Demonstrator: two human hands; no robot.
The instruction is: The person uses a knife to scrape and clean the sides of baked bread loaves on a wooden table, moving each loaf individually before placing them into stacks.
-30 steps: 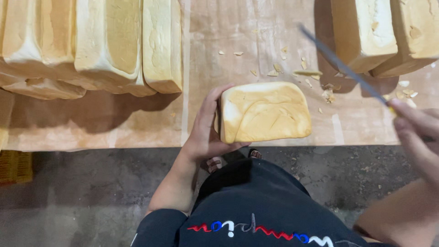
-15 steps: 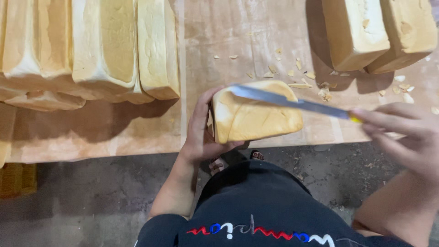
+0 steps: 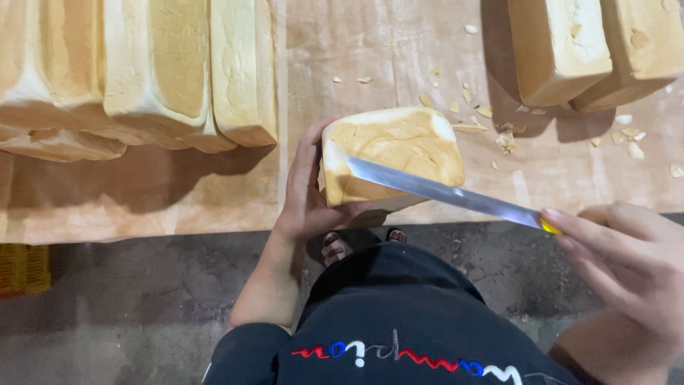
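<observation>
At centre frame, the left hand (image 3: 306, 192) grasps the left side of a pale golden rectangular bread loaf (image 3: 390, 155), which stands on end at the near edge of a paper-covered wooden table (image 3: 214, 192). At lower right, the right hand (image 3: 620, 264) is clenched around the yellow handle of a long steel-bladed knife (image 3: 442, 192). The blade lies diagonally across the loaf's near face, touching it. Crumbs and crust shavings (image 3: 491, 121) lie scattered just beyond the loaf. A row of long uncut loaves (image 3: 157, 71) occupies the upper left of the frame; two more loaves (image 3: 584, 43) sit at upper right. Below the table edge, a dark embroidered garment (image 3: 399, 321) and grey concrete floor (image 3: 114, 314) are visible.
</observation>
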